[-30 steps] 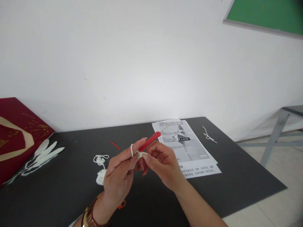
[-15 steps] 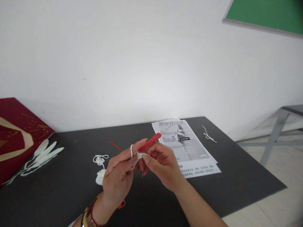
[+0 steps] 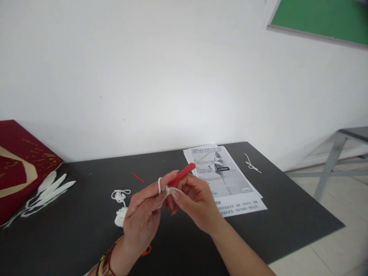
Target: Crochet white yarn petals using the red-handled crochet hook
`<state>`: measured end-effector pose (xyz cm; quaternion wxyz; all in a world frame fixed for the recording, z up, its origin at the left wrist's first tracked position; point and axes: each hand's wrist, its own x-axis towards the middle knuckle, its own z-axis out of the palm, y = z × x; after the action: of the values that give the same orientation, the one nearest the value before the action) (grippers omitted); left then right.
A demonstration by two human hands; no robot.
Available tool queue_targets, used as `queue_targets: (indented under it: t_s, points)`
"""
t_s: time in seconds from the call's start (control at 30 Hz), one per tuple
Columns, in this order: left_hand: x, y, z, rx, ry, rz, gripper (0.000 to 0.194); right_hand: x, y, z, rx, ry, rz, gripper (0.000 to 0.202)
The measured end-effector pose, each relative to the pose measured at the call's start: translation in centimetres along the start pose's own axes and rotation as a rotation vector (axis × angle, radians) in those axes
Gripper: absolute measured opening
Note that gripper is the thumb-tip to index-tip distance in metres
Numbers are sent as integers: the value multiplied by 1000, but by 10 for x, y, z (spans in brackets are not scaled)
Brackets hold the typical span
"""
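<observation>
Over the table, my left hand (image 3: pixel 145 209) pinches a small piece of white crochet work (image 3: pixel 167 190), with a strand of the yarn looped around its index finger. My right hand (image 3: pixel 194 201) is closed at the same spot, thumb and fingertips on the yarn. A crochet hook with a red handle (image 3: pixel 182 174) lies along the right hand's fingers, its handle end pointing up and right. The hook's tip is hidden by the hands and yarn. Left of my left hand sits a small ball of white yarn (image 3: pixel 120 217), partly covered, with a loose tangled strand (image 3: pixel 120 195) behind it.
Printed sheets (image 3: pixel 241 205) lie on the black table (image 3: pixel 290 214). White crocheted petals (image 3: pixel 54 190) rest beside a dark red bag (image 3: pixel 23 153). A red plastic needle (image 3: pixel 138 177), an orange stitch marker (image 3: pixel 147 250) and a knotted white yarn piece (image 3: pixel 252 165) are also there.
The view has shifted slightly. Both hands keep their grip on the work and hook, with only a tiny movement of the fingers around the yarn.
</observation>
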<state>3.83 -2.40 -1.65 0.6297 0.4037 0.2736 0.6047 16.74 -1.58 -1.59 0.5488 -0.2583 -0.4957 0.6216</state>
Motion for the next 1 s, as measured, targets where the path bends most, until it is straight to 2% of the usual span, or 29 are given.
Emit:
queue_targets:
  t_s: [0.13, 0.2, 0.37, 0.43, 0.53, 0.67, 0.77, 0.83, 1.0]
  points:
    - [-1, -1, -3, 72, 90, 7, 32, -1, 0, 1, 14, 6, 44, 26]
    - [-2, -2, -7, 81, 141, -43, 34, -1, 1, 2, 13, 3, 62, 28]
    - [1, -5, -15, 30, 143, -117, 32, 0, 7, 2, 43, 29, 76, 28]
    - [2, -5, -17, 19, 147, -120, 30, 2, 9, 1, 85, 59, 64, 36]
    - [7, -3, -20, 80, 77, -105, 26, 4, 10, -1, 171, 156, 48, 41]
    - [17, 2, -27, 170, -48, -149, 26, 7, 11, -4, 246, 287, 57, 29]
    - [25, 6, -33, 203, -106, -212, 33, 8, 15, -3, 279, 283, 79, 27]
    - [29, 8, -36, 248, -102, -236, 36, 8, 18, -2, 287, 278, 91, 26]
    - [35, 12, -40, 457, -100, -159, 43, 11, 24, -4, 293, 262, 98, 26]
